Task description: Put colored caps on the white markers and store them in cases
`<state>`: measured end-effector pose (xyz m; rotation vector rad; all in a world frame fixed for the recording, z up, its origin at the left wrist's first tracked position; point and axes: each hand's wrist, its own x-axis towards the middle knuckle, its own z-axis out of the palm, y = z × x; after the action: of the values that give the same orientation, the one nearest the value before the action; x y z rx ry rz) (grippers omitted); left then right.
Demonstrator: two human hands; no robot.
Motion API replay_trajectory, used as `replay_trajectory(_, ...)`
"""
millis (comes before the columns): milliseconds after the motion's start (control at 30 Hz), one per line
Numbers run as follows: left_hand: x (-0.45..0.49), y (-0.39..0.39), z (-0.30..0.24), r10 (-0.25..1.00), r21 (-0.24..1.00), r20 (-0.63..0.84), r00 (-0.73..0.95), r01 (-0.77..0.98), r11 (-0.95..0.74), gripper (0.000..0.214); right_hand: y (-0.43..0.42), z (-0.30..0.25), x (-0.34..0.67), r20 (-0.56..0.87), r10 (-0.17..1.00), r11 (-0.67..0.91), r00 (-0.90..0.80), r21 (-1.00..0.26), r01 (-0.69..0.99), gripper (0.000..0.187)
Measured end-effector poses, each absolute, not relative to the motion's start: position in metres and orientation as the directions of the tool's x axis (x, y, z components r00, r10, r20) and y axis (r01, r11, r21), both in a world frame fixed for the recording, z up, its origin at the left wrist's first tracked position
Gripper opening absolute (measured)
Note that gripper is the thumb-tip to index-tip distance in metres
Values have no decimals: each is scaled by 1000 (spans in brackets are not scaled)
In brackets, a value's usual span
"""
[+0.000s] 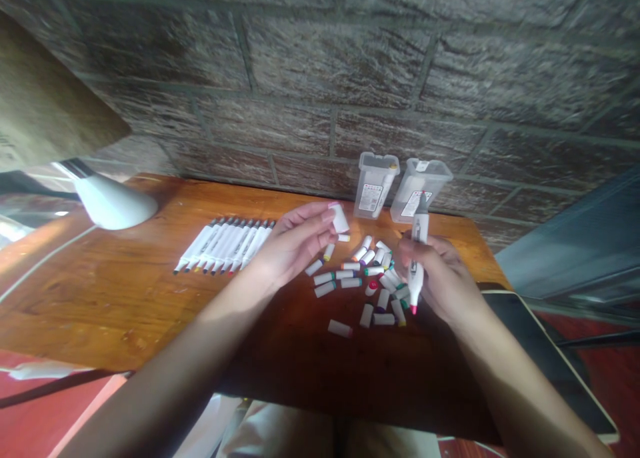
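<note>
Pinched between the fingers of my left hand is a white marker cap with a pink end. My right hand grips a white marker, held upright with its bare pink tip pointing down. Below and between both hands, many loose white caps with coloured ends lie scattered on the wooden table. To the left of my left hand, a row of white markers lies side by side, their lower tips uncapped. Part of that row is hidden by my left hand and wrist.
Two clear plastic cases with labels stand at the back against the brick wall. A lamp with a white base is at the left. A dark tablet-like slab lies at the right edge of the wooden table.
</note>
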<state>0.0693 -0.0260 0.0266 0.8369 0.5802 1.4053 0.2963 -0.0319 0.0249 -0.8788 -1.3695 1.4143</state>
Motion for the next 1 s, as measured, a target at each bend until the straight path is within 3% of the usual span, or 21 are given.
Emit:
replay_trajectory(133, 69, -25, 23, 979, 837, 192, 62, -532, -131, 20, -26, 26, 295, 79, 971, 31, -227, -978, -207, 28)
replay_trajectory(233, 74, -30, 20, 923, 899, 385, -11, -222, -378, 20, -26, 28, 296, 103, 960, 53, -260, -980, -193, 19)
replay_trajectory(333, 79, -36, 17, 745, 715, 666, 36, 253, -652, 16, -26, 29, 299, 87, 949, 31, -304, -982, -185, 20)
replay_trajectory(433, 81, -37, 12, 589, 464, 790, 171, 461, -756, 15, -26, 28, 300, 65, 943, 7, -327, -985, -174, 27)
replay_trajectory(567, 81, -34, 3, 502, 286, 816, 287, 553, -782, 14, -24, 30, 299, 44, 956, -18, -291, -978, -207, 37)
replay_trajectory(700, 82, -34, -2, 399, 168, 856, 330, 552, -817, 20, -19, 34, 300, -33, 977, -97, -209, -948, -302, 32)
replay_trajectory(833, 83, -35, -5, 342, 136, 891, 297, 546, -827, 24, -12, 32, 303, -82, 984, -133, -159, -929, -344, 24)
replay_trajectory(1000, 83, -38, -2, 333, 152, 896, 294, 503, -851, 25, -11, 30, 303, -80, 978, -146, -195, -925, -352, 28)
